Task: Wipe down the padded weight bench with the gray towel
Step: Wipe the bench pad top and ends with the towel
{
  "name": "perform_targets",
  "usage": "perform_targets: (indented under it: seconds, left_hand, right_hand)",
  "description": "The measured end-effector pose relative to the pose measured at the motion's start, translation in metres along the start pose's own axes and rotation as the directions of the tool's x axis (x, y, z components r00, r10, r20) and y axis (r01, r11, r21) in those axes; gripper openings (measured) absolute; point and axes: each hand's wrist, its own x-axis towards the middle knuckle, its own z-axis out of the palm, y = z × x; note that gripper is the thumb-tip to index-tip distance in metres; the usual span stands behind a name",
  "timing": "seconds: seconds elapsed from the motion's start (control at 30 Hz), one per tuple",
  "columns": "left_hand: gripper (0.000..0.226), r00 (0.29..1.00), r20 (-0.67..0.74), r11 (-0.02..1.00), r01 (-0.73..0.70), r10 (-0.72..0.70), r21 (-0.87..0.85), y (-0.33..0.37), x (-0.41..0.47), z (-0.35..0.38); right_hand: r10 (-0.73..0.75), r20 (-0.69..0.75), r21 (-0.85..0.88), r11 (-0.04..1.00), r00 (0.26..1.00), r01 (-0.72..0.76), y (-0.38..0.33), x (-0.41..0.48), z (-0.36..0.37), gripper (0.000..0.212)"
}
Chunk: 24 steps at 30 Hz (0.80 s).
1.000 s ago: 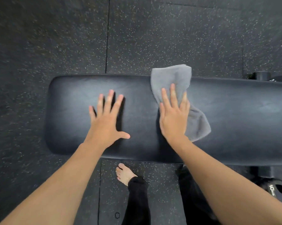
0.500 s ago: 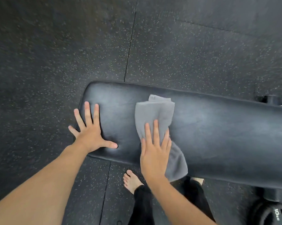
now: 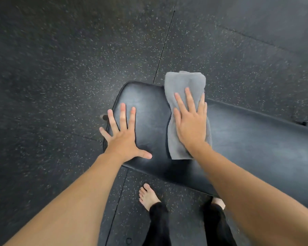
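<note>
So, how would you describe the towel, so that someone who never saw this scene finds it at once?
Find the long black bench on the speckled dark floor. Near its rounded end two bare hands press flat; the towel lies under the right hand, its far end hanging past the bench's far edge. It is the only light gray, soft thing there.

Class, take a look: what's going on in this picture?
A person leans over a black padded bench and wipes it. The right hand lies flat on a gray towel, whose far end hangs past the far edge. The left hand is spread bare on the pad near its end, bracing. Bare feet stand on the speckled floor.
</note>
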Motion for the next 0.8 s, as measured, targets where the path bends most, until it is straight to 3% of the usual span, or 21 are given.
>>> perform_targets:
  seconds: [0.07,0.2,0.27,0.37,0.43,0.53,0.8]
  left_hand:
    - [0.158,0.999,0.025,1.0,-0.024,0.024,-0.001,-0.003,0.001,0.0]
    - [0.123,0.991,0.048,0.989,-0.118,0.122,-0.084,-0.018,-0.004,-0.016]
    - [0.087,0.972,-0.153,0.972,-0.199,0.179,-0.128,-0.033,-0.012,-0.026]
    - [0.05,0.843,-0.524,0.942,-0.265,0.123,-0.207,-0.054,-0.026,-0.031]
    - [0.044,0.81,-0.58,0.942,-0.255,0.085,-0.218,-0.06,-0.032,-0.029]
    - [0.044,0.819,-0.572,0.941,-0.225,0.042,-0.253,-0.065,-0.037,-0.027]
    - [0.04,0.848,-0.523,0.947,-0.231,0.082,-0.225,-0.045,-0.049,-0.038]
  right_hand:
    - [0.1,-0.03,0.019,0.995,0.995,-0.099,-0.011,0.011,0.005,0.048]
    - [0.096,-0.001,0.023,0.995,0.995,-0.096,-0.019,-0.019,0.002,0.051]
    - [0.134,0.023,0.052,0.989,0.991,-0.135,-0.033,-0.02,0.004,0.051]
    - [0.034,0.023,0.073,0.997,0.999,-0.036,-0.087,0.012,0.015,0.051]
    - [-0.103,0.043,0.075,0.992,0.994,0.099,-0.132,0.032,0.026,0.052]
    - [-0.14,0.077,0.059,0.989,0.987,0.136,-0.169,0.032,0.038,0.05]
    - [-0.257,0.11,0.11,0.963,0.96,0.246,-0.15,-0.111,0.042,0.059]
